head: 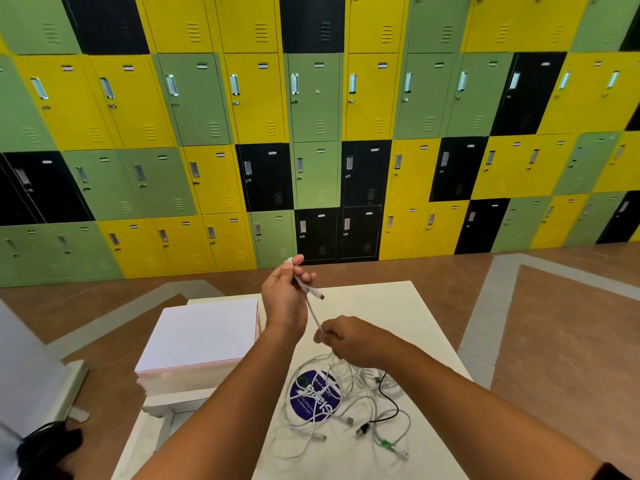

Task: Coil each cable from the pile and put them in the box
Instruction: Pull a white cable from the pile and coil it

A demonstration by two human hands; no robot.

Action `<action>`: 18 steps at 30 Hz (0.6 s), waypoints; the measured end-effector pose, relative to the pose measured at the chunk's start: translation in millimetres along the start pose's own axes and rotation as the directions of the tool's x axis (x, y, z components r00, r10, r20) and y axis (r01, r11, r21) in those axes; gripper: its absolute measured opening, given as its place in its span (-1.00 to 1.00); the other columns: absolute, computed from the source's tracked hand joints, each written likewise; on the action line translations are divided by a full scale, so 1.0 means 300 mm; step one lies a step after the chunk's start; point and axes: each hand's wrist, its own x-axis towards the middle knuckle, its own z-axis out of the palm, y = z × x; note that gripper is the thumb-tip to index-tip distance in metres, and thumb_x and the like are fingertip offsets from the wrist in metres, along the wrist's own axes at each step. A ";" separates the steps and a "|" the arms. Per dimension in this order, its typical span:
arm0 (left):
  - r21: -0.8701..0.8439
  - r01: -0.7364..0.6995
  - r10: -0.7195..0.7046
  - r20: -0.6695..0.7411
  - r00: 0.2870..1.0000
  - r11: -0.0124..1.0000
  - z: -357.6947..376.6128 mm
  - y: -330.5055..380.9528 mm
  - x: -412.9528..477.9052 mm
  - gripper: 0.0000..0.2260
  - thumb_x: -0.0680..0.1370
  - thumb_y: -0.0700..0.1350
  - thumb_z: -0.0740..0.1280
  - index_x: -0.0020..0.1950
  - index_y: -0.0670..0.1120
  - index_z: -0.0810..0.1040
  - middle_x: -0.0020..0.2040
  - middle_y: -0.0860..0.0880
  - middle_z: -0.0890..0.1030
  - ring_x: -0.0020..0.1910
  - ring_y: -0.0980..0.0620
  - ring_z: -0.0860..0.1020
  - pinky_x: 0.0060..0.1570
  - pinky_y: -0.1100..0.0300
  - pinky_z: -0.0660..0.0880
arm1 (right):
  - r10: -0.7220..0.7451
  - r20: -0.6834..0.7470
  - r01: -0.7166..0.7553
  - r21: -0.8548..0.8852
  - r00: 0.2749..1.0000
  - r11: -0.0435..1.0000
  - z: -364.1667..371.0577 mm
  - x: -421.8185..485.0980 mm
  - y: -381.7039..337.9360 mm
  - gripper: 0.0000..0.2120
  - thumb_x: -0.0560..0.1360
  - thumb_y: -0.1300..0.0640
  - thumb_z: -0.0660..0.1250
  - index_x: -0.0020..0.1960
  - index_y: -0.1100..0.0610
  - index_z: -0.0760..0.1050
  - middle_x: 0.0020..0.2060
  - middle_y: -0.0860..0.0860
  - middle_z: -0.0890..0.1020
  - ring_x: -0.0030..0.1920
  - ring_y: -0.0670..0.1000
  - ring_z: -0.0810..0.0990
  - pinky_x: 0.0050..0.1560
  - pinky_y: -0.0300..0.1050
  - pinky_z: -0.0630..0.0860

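Note:
A tangled pile of white cables, with one thin black cable among them, lies on the white table. My left hand is raised above the table and grips one white cable near its plug end. That cable runs down to my right hand, which pinches it lower, just above the pile. A white box with its lid shut stands at the table's left side.
A round blue sticker lies under the cables. Yellow, green and black lockers fill the wall behind. Brown floor surrounds the table. A dark bag sits at the lower left.

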 end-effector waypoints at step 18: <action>0.364 0.108 -0.280 0.460 0.843 0.925 -0.011 0.016 -0.079 -0.54 0.72 -0.14 0.08 -0.31 -0.05 0.59 -0.43 0.01 0.29 -0.47 0.09 0.20 -0.41 0.21 0.28 | -0.126 -0.422 0.087 -0.111 0.898 0.990 -0.257 0.014 -0.050 -0.71 0.43 -0.13 0.49 -0.23 0.04 0.51 -0.39 -0.09 0.53 -0.35 -0.09 0.44 -0.33 -0.11 0.38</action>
